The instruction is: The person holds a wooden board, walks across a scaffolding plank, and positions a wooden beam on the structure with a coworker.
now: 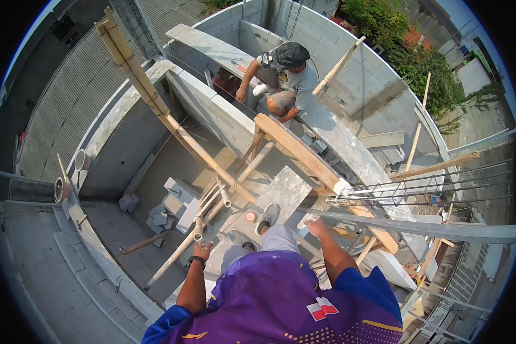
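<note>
My left hand [202, 250] hangs low beside my leg, fingers apart, near the hollow end of a bamboo pole [198, 236]. On that wrist is a dark band [196, 261]. My right hand [316, 227] is out to the right with its fingers drawn together and whitish at the tips. Right above those fingertips runs the near end of a long grey metal bar [418, 228]; I cannot tell what the fingers hold. Between my feet and the bamboo lies a small round orange-rimmed object [251, 217] on the platform boards [284, 192].
Another person [292, 77] crouches on a plank [350, 143] ahead, one hand in a white glove. A thick wooden beam [304, 152] crosses to the right. Bamboo poles [183, 137] lean at left. Pale blocks [180, 200] lie on the floor below, inside block walls [218, 109].
</note>
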`<state>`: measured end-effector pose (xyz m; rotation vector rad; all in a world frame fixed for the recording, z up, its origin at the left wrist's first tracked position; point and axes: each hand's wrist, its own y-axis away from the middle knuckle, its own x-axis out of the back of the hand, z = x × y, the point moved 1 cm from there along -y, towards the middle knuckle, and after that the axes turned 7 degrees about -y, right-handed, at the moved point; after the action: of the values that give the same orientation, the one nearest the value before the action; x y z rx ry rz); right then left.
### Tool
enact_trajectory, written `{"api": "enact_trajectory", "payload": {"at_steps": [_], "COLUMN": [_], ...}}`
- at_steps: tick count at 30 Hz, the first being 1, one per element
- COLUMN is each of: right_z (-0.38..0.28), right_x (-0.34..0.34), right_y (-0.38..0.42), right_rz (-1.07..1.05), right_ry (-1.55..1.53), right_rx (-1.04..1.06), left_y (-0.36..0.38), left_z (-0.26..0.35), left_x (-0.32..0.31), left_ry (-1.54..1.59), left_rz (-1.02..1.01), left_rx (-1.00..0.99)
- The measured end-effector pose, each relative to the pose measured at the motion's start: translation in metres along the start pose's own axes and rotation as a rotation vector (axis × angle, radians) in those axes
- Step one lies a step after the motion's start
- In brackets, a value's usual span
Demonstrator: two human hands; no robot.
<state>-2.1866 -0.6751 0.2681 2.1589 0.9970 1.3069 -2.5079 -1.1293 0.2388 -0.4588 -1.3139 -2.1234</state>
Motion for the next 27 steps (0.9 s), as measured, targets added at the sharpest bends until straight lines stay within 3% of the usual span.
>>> {"api": "enact_trajectory", "payload": {"at_steps": [3,7,9,10,11,12,13,16,18,21,23,24,26,27], "right_z": [0.03,0.037,0.068,0.06,0.051,0.04,0.046,0.076,0.08,0.135,0.168,0.145,0.094,0.097], "right_x": [-0.022,-0.04,-0.063,-0.054,-0.045,-0.035,-0.039,-0.066,-0.057,-0.094,-0.121,-0.098,-0.048,-0.046], "right_y": [0.027,0.075,0.081,0.1,0.117,0.133,0.137,0.137,0.139,0.102,0.068,0.082,0.113,0.105], "right_rz": [0.034,0.082,0.151,0.11,0.06,0.009,0.022,0.192,0.08,0.065,0.056,0.081,0.136,0.131], "right_ry": [0.028,0.033,-0.055,-0.124,-0.096,-0.066,-0.063,-0.109,-0.079,-0.097,-0.037,-0.103,-0.237,-0.232], "right_rx": [-0.028,-0.058,-0.062,-0.158,-0.106,-0.052,-0.056,-0.193,-0.205,-0.218,-0.161,-0.186,-0.231,-0.212], "left_y": [-0.004,0.003,-0.009,0.002,0.023,0.001,-0.026,-0.04,-0.071,-0.106,-0.12,-0.123,-0.087,-0.077], "left_z": [-0.048,-0.085,-0.112,-0.093,-0.059,-0.077,-0.1,-0.065,-0.057,-0.024,0.0,0.012,0.072,0.09], "left_x": [-0.008,-0.01,-0.013,0.001,0.017,0.015,0.01,0.025,0.034,0.038,0.039,0.038,0.038,0.036], "left_ry": [-0.002,0.176,0.085,-0.035,-0.049,-0.046,-0.041,0.071,-0.153,-0.176,-0.139,-0.09,0.141,0.125], "left_rz": [-0.081,-0.143,-0.162,-0.192,-0.189,-0.22,-0.251,-0.29,-0.244,-0.16,-0.235,-0.314,-0.364,-0.36], "left_rx": [-0.058,0.201,0.128,0.169,0.12,0.114,0.111,0.144,-0.409,-0.503,-0.514,-0.486,0.015,0.021]}}
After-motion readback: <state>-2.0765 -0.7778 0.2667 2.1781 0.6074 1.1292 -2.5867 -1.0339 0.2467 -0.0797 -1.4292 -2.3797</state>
